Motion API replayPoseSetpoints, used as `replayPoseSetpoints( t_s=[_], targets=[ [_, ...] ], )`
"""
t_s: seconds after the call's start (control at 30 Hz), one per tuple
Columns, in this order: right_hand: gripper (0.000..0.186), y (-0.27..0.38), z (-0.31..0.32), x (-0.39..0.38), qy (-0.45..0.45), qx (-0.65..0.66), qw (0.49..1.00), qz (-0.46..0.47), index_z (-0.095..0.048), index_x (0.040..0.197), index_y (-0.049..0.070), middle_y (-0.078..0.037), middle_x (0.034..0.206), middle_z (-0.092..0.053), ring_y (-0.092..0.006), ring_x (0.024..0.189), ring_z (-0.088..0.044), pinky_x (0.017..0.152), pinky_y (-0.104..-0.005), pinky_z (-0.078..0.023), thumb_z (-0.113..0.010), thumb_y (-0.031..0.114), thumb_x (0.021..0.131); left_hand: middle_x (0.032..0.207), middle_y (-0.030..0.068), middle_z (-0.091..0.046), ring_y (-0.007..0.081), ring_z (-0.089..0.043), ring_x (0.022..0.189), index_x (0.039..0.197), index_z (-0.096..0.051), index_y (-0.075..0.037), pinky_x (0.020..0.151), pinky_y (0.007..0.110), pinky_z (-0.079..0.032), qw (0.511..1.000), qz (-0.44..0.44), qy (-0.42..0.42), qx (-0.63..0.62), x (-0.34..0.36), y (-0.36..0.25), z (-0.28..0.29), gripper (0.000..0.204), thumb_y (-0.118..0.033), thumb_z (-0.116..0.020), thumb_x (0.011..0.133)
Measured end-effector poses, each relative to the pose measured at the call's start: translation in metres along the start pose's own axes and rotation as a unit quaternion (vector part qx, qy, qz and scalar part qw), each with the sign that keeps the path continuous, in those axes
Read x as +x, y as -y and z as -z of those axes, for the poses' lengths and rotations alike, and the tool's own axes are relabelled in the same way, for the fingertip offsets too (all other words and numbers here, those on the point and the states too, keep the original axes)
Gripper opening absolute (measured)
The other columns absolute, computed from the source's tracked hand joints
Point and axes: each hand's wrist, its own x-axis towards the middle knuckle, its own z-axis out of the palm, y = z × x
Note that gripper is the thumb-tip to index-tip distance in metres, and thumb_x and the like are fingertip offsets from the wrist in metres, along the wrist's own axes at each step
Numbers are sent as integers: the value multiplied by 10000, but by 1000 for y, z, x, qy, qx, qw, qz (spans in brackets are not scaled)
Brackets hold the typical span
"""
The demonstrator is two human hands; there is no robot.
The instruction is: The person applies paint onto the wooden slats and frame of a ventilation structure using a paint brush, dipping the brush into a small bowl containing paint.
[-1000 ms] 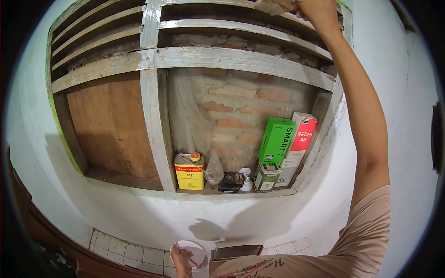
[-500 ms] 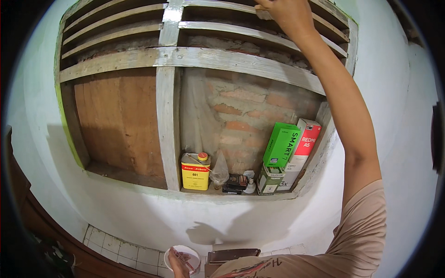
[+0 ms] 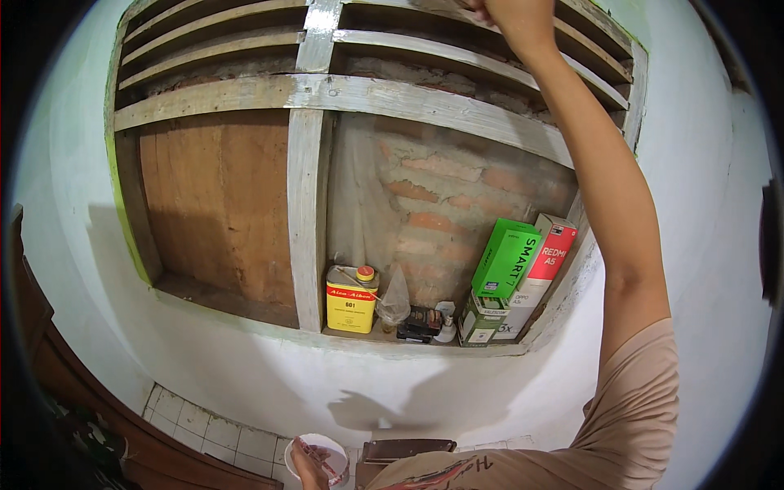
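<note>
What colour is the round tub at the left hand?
The tub is white; it shows best in the head view, near the bottom.

Right grip [image 3: 519, 16] partly beyond the top edge, its hold unclear.

The wooden crossbeam [image 3: 367, 94] spans the frame, whitish from its middle rightward and bare brown toward its left end. Above its left half, the slats [image 3: 211, 56] show bare wood; above its right half, the lowest slat [image 3: 433, 49] is whitened. A whitish upright post [image 3: 305, 188] stands beneath it. Well below the crossbeam, a round white bowl [image 3: 346, 467] is held mouth upward.
</note>
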Motion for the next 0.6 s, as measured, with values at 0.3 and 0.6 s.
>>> replayPoseSetpoints(
  t_s=[0.3,0.6],
  targets=[
    [325,-32,94,-10,24,-135,988,-66,-543,628,20,-44,495,-526,-110,430,-498,424,-289,-400,-672,216,854,703,67,-525,219,-565,502,947,-507,-74,467,353,-489,999,-7,30,33,6,-7,-19,365,-438,-482,940],
    [360,-17,97,-16,52,-262,963,37,-513,628,-11,-145,520,-506,-212,466,-518,482,-365,-403,-684,226,837,713,80,-525,233,-567,494,915,-506,-63,477,380,-494,998,16,49,41,11,-12,-30,410,-472,-486,935]
  ],
)
